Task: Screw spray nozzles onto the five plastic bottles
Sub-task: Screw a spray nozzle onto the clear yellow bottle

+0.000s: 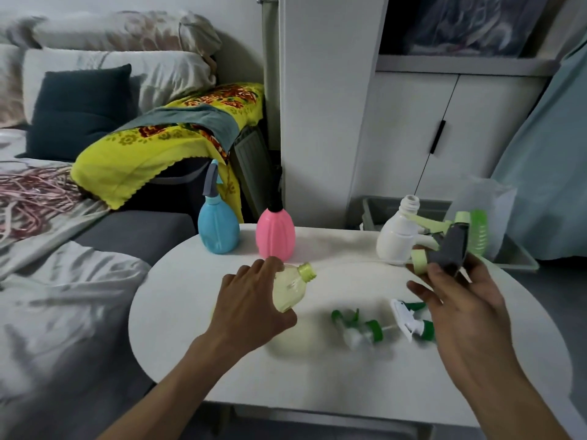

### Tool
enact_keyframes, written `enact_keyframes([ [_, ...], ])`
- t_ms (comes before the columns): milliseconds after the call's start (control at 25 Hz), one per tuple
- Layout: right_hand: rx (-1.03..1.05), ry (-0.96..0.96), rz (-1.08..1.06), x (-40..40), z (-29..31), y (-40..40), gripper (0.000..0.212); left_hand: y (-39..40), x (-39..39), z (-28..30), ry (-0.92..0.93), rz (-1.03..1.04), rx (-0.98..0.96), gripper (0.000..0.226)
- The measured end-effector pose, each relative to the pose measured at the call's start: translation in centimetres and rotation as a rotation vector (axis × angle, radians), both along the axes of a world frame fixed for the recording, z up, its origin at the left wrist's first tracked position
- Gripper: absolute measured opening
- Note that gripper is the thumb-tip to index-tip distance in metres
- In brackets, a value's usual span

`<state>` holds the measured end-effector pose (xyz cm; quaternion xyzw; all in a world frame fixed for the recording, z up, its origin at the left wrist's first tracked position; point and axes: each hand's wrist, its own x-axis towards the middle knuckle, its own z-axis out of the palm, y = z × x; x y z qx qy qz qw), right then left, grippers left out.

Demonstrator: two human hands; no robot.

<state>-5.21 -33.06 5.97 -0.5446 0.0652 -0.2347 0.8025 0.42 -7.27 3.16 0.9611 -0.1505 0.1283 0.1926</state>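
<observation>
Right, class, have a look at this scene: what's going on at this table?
A person is fitting spray nozzles to plastic bottles. The left hand grips a pale yellow bottle, while the right hand holds a grey and green nozzle. The blue bottle and pink bottle already carry nozzles; the white bottle is open-necked. Two green nozzles lie on the table.

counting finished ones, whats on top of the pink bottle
A black spray nozzle sits on the pink bottle. Its upper part blends into the dark background, so its trigger cannot be made out.

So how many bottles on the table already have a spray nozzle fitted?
2: the blue bottle and the pink bottle, side by side at the table's far edge. The green bottle's top is hidden by the right hand's nozzle.
</observation>
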Motion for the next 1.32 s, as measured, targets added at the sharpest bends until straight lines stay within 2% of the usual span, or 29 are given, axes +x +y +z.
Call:
enact_keyframes([
  [200,-0.134,0.037,0.161,0.0,-1.2,2.3,0.058,-1.2,-0.6,0.2,-0.060,-0.141,0.034,0.068],
  [320,-0.244,0.040,0.243,-0.3,-2.3,3.5,0.064,-1.9,-1.1,0.3,-0.084,-0.212,0.076,0.070],
  [520,-0.485,0.020,0.257,-0.6,-2.9,4.0,0.053,-1.9,-0.9,0.7,-0.102,-0.238,0.102,0.069],
  [680,-0.457,0.022,0.287,-0.6,-3.0,3.8,0.055,-1.9,-1.1,0.8,-0.100,-0.256,0.118,0.069],
  [840,-0.554,0.020,0.307,-0.8,-2.9,3.6,0.055,-1.9,-1.3,1.0,-0.111,-0.290,0.168,0.069],
  [1000,-0.548,0.034,0.357,-0.7,-3.3,3.3,0.052,-1.3,-1.3,1.4,-0.137,-0.313,0.208,0.067],
  [1080,-0.528,0.028,0.388,-0.6,-3.3,3.3,0.050,-1.1,-1.4,1.4,-0.095,-0.329,0.187,0.066],
  [1240,-0.465,0.005,0.444,-0.4,-3.0,3.2,0.047,-0.6,-1.3,1.6,0.179,-0.366,0.024,0.067],
  [1320,-0.466,-0.002,0.448,-0.2,-2.7,3.1,0.049,-0.4,-1.1,1.7,0.239,-0.368,-0.016,0.065],
])
